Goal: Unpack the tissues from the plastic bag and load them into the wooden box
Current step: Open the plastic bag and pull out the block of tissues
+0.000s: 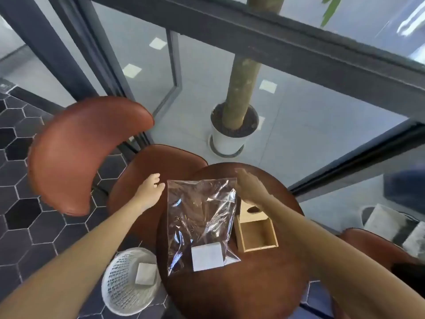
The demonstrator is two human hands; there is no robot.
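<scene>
A clear plastic bag (200,215) lies lengthwise on the round brown table (230,291). A white tissue pack (207,256) sits inside its near end. My left hand (149,189) is at the bag's far-left corner, which overhangs the table edge, with fingertips pinched on it. My right hand (249,188) is blurred at the far-right corner, fingers stretched out; its grip is unclear. The open wooden box (256,234) stands empty right of the bag. Its lid (251,212), with an oval slot, lies just behind it under my right wrist.
A white mesh wastebasket (128,279) with a white square pack inside stands on the floor at the table's left. Brown chairs (78,153) are behind and left of the table. A potted tree (232,132) stands beyond the glass wall.
</scene>
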